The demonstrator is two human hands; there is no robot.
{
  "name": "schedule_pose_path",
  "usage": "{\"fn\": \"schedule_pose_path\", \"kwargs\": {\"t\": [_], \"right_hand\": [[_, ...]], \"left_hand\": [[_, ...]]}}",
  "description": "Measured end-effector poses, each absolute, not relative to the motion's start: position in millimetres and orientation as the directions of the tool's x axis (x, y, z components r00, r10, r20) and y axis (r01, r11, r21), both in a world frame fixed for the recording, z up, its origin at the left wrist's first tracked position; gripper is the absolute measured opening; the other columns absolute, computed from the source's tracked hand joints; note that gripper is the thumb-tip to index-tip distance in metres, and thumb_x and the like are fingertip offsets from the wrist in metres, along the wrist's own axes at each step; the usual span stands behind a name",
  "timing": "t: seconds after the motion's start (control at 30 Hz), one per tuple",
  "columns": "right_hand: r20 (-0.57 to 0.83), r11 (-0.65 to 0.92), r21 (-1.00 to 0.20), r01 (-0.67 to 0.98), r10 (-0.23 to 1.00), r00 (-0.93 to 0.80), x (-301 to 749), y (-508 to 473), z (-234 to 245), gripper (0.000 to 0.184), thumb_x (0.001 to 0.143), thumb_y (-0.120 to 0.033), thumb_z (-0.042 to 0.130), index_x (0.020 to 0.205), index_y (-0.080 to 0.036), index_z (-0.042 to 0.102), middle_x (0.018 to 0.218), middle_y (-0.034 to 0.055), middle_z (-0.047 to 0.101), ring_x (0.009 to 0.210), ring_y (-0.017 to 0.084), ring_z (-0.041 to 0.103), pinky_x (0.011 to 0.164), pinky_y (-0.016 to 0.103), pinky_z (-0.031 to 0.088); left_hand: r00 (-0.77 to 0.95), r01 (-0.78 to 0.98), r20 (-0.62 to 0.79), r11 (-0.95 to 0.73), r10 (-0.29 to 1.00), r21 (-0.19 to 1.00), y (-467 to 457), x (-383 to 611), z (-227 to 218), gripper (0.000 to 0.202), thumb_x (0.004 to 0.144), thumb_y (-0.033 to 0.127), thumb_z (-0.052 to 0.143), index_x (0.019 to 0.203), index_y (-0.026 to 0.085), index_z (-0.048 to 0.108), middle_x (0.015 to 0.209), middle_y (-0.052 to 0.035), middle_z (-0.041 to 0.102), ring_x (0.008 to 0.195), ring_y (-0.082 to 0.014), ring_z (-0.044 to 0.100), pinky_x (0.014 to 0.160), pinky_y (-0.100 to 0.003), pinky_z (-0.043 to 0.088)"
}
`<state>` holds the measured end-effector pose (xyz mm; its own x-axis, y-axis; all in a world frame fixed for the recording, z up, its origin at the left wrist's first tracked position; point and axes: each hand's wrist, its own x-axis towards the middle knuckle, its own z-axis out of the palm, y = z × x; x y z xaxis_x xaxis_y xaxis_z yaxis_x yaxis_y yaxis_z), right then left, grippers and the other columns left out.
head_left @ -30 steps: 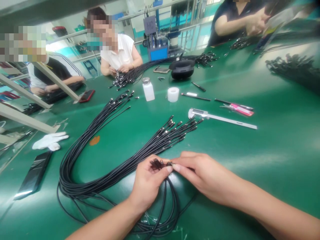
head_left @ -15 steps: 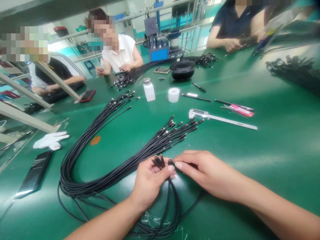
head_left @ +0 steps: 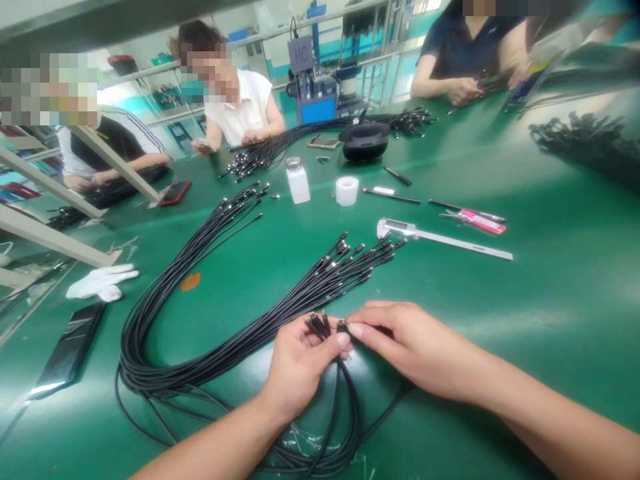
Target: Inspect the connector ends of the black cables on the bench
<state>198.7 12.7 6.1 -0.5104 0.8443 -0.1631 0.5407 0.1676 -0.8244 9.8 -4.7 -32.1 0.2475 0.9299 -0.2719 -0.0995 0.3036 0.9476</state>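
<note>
My left hand [head_left: 300, 360] is closed around several black cables, and their plug ends [head_left: 318, 325] stick up between thumb and fingers. Just right of its thumb tip is one more black cable plug [head_left: 343, 326], pinched by the thumb and index finger of my right hand [head_left: 400, 340]. The two hands almost touch there. Below them the held cables [head_left: 356, 413] loop down to the table. A large bundle of black cables [head_left: 165, 363] curves round on the left, its plug ends fanned out beyond my hands.
On the green table [head_left: 475, 293] lie a digital caliper [head_left: 450, 241], a tape roll [head_left: 347, 191], a white bottle [head_left: 299, 183], pens [head_left: 393, 195], a white glove [head_left: 103, 281] and a black phone-like slab [head_left: 70, 347]. Co-workers sit across, near another cable bundle [head_left: 300, 133].
My hands stay almost still, with the plug between them barely shifted. Across the table, the white-shirted person's hand has moved slightly and shows a small object.
</note>
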Motion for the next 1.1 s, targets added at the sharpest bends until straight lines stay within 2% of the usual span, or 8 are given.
{"fn": "schedule_pose_path", "kwargs": {"t": [0.1, 0.17, 0.33, 0.47, 0.53, 0.7, 0.8, 1.1], "right_hand": [[-0.129, 0.183, -0.807, 0.562, 0.873, -0.47, 200.6, 14.3, 5.5, 0.035, 0.099, -0.035, 0.038, 0.083, -0.02, 0.066, 0.096, 0.0009, 0.068, 0.088, 0.012, 0.06, 0.082, 0.026, 0.043], [-0.116, 0.169, -0.79, 0.589, 0.903, -0.414, 202.6, 15.1, 4.6, 0.03, 0.098, -0.036, 0.04, 0.092, -0.021, 0.065, 0.097, 0.0008, 0.067, 0.088, 0.013, 0.061, 0.082, 0.026, 0.043], [-0.161, 0.106, -0.753, 0.649, 0.927, -0.338, 206.3, 15.8, 1.4, 0.027, 0.098, -0.041, 0.037, 0.105, -0.023, 0.056, 0.078, -0.0014, 0.065, 0.07, 0.013, 0.057, 0.068, 0.026, 0.043], [-0.108, 0.149, -0.787, 0.598, 0.922, -0.372, 204.9, 16.0, -1.5, 0.029, 0.098, -0.037, 0.04, 0.116, -0.027, 0.059, 0.112, 0.0006, 0.066, 0.101, 0.015, 0.061, 0.091, 0.03, 0.045], [-0.092, 0.144, -0.802, 0.58, 0.929, -0.358, 202.9, 15.4, -2.1, 0.031, 0.095, -0.037, 0.048, 0.121, -0.026, 0.059, 0.117, 0.0016, 0.065, 0.105, 0.015, 0.06, 0.092, 0.029, 0.045], [-0.037, 0.214, -0.821, 0.529, 0.905, -0.424, 197.5, 12.5, -0.2, 0.018, 0.093, -0.031, 0.052, 0.094, -0.02, 0.066, 0.091, 0.0015, 0.063, 0.084, 0.012, 0.057, 0.076, 0.024, 0.044], [-0.018, 0.235, -0.822, 0.519, 0.9, -0.436, 196.1, 11.8, 0.9, 0.023, 0.095, -0.029, 0.048, 0.081, -0.017, 0.061, 0.082, 0.0011, 0.06, 0.077, 0.01, 0.054, 0.072, 0.023, 0.041], [-0.023, 0.216, -0.74, 0.637, 0.938, -0.345, 200.2, 15.2, -0.3, 0.027, 0.098, -0.03, 0.038, 0.082, -0.016, 0.054, 0.083, 0.0038, 0.058, 0.078, 0.013, 0.052, 0.072, 0.026, 0.039]], "left_hand": [[0.225, -0.117, -0.301, 0.333, 0.927, 0.936, -4.5, 10.6, -31.8, 0.027, 0.074, 0.029, 0.076, 0.09, 0.01, 0.064, 0.071, -0.0033, 0.068, 0.066, -0.0103, 0.064, 0.069, -0.023, 0.055], [0.205, -0.132, -0.329, 0.359, 0.922, 0.924, -4.3, 11.5, -30.7, 0.03, 0.073, 0.029, 0.078, 0.091, 0.01, 0.063, 0.07, -0.003, 0.068, 0.065, -0.0109, 0.065, 0.068, -0.024, 0.055], [0.177, -0.176, -0.365, 0.394, 0.914, 0.902, -2.4, 13.6, -27.5, 0.033, 0.071, 0.027, 0.079, 0.091, 0.01, 0.06, 0.07, -0.0016, 0.066, 0.063, -0.0111, 0.066, 0.067, -0.024, 0.056], [0.182, -0.194, -0.364, 0.396, 0.913, 0.897, -1.3, 13.8, -27.7, 0.033, 0.071, 0.027, 0.079, 0.091, 0.01, 0.059, 0.069, -0.0015, 0.065, 0.063, -0.0118, 0.066, 0.065, -0.025, 0.056], [0.216, -0.182, -0.35, 0.39, 0.912, 0.903, -1.5, 13.2, -27.9, 0.032, 0.072, 0.027, 0.078, 0.091, 0.009, 0.06, 0.069, -0.003, 0.067, 0.063, -0.0122, 0.066, 0.066, -0.026, 0.056], [0.325, -0.156, -0.315, 0.379, 0.892, 0.912, -3.5, 13.0, -24.9, 0.028, 0.073, 0.025, 0.077, 0.088, 0.009, 0.06, 0.069, -0.0036, 0.066, 0.063, -0.0113, 0.064, 0.067, -0.026, 0.055], [0.344, -0.167, -0.324, 0.396, 0.882, 0.903, -3.9, 13.9, -23.9, 0.028, 0.073, 0.024, 0.077, 0.085, 0.01, 0.057, 0.067, -0.0029, 0.066, 0.061, -0.0116, 0.064, 0.065, -0.026, 0.054], [0.345, -0.236, -0.338, 0.429, 0.876, 0.872, -2.0, 12.6, -26.9, 0.029, 0.075, 0.024, 0.075, 0.092, 0.011, 0.055, 0.078, -0.0054, 0.068, 0.064, -0.0117, 0.064, 0.063, -0.026, 0.053]]}}
